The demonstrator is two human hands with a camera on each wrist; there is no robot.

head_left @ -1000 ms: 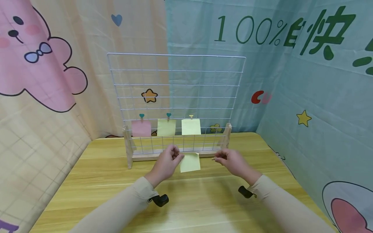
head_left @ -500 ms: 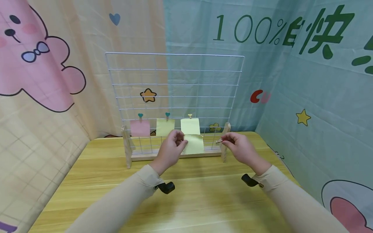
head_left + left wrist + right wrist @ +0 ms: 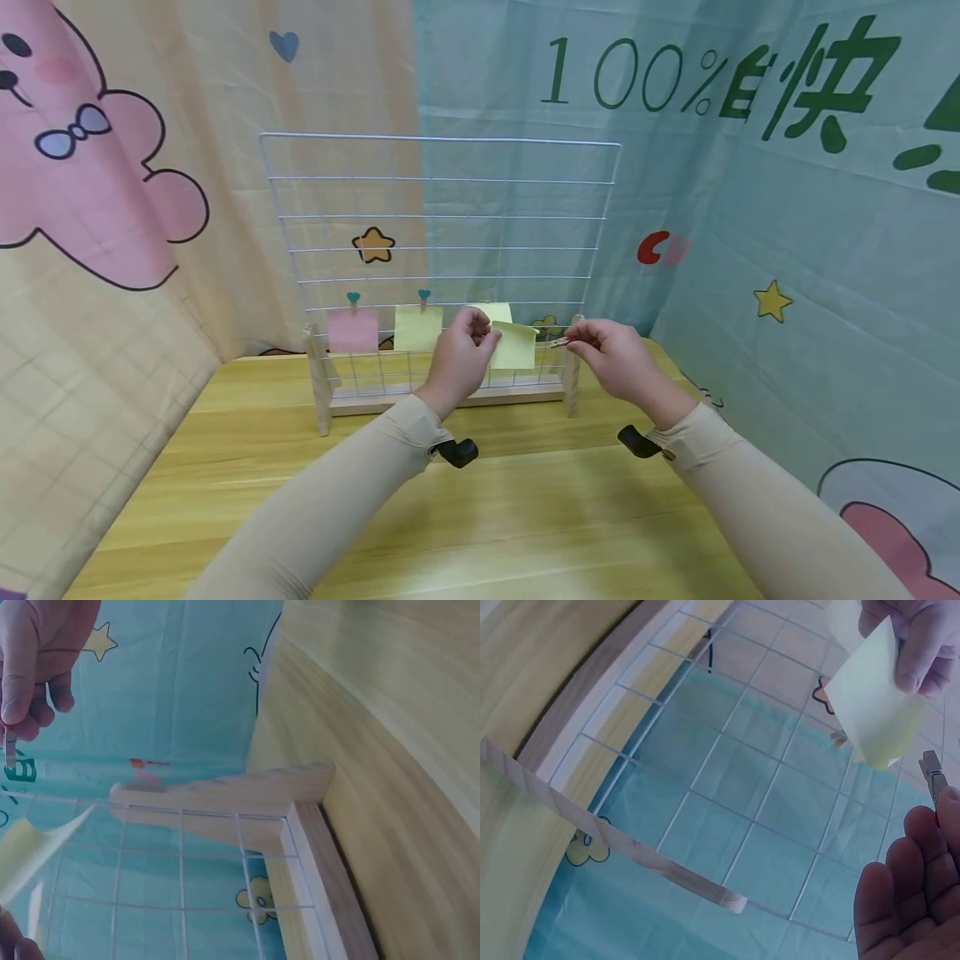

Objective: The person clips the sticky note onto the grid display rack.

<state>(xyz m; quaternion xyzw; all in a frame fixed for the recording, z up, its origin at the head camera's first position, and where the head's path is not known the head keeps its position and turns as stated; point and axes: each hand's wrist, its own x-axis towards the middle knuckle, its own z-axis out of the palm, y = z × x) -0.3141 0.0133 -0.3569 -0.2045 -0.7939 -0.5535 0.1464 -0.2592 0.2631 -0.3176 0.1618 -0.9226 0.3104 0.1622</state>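
My left hand (image 3: pixel 463 354) pinches a yellow sticky note (image 3: pixel 513 346) by its left edge, held up in front of the wire grid rack (image 3: pixel 450 247). Behind it, a second pale yellow note (image 3: pixel 491 311) on the grid is mostly covered. To the right, my right hand (image 3: pixel 615 358) pinches a small wooden clothespin (image 3: pixel 557 342) between thumb and fingers. In the right wrist view the clothespin (image 3: pixel 931 772) points its free end toward the held note (image 3: pixel 877 697), a small gap apart. Its red decoration is mostly hidden by my fingertips.
A pink note (image 3: pixel 353 331) and a yellow-green note (image 3: pixel 417 328) hang on the grid under teal heart clothespins (image 3: pixel 353 297). The rack's wooden base (image 3: pixel 375 406) stands toward the back of the wooden table (image 3: pixel 465 508). Printed curtains (image 3: pixel 810 250) hang behind and to the right.
Both hands have risen from near the table to the lower grid, carrying the note and the clothespin. The held note now overlaps the third hanging note, and the two hands are closer together.
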